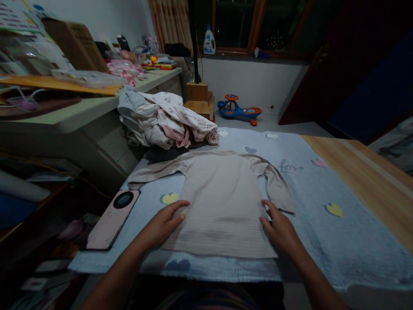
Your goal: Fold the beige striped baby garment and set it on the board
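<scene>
Shirt (pixel 222 198): in the head view, a beige ribbed one with long sleeves lies spread flat on the blanket (pixel 322 241), its collar toward 12 o'clock and its hem toward 6, close to the person.
Sleeves: one stretches out toward 10 o'clock; the other bends down, its cuff near 3 o'clock.
Left hand (pixel 164 219): at the shirt's 9 o'clock edge, thumb and forefinger spread, tips on the edge; I cannot tell whether the hidden fingers hold cloth.
Right hand (pixel 280 226): at the 3 o'clock edge, thumb and forefinger likewise apart, tips at the cloth; its other fingers are mostly hidden.
Phone (pixel 109 221): near 9 o'clock from the shirt, lying on the blanket, camera ring up.
Clothes pile (pixel 167 120): at 11 o'clock, heaped just beyond the shirt.
Desk (pixel 74 114): at 10 o'clock, cluttered.
Toy car (pixel 240 113): at 12 o'clock, on the floor beyond the blanket.
</scene>
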Demonstrator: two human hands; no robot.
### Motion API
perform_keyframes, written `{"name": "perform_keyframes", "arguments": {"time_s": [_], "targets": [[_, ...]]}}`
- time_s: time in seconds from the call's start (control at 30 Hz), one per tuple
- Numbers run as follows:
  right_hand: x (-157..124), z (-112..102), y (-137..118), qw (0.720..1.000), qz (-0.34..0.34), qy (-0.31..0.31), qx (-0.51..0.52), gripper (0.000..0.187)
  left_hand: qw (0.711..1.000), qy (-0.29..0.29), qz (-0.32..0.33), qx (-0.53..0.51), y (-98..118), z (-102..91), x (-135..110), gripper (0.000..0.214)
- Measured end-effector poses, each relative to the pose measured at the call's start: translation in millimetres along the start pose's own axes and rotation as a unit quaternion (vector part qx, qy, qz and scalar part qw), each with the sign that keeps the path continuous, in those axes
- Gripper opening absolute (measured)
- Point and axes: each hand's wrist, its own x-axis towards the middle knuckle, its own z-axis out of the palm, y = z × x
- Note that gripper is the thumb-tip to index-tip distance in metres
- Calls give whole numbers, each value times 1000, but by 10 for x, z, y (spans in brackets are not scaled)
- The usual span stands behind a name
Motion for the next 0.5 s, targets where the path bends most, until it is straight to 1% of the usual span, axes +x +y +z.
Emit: {"name": "perform_keyframes", "arguments": {"time_s": [0.07, 0.1, 0.2, 0.3, 0.37, 0.43, 0.5], "targets": [[-8, -37, -17, 998, 17, 18, 57, 56, 999, -33, 0, -43, -47, 35, -9, 48], [-10, -58, -22, 996, 25, 26, 79, 55, 997, -34, -11, -64, -64, 49, -11, 48], [-26, -106, -3, 991, 45, 53, 111, 54, 995, -2, -45, -93, -86, 82, -22, 47], [-62, -120, 51, 991, 60, 65, 103, 53, 996, 10, -41, -80, -71, 104, -51, 45], [-100, -124, 76, 993, 68, 49, 85, 53, 998, -5, -32, -62, -49, 104, -88, 46], [-151, -139, 74, 994, 78, 15, 71, 56, 998, -27, -23, -52, -22, 87, -138, 51], [-208, -163, 48, 993, 76, -21, 84, 62, 997, -51, -14, -59, 4, 57, -198, 59]]}}
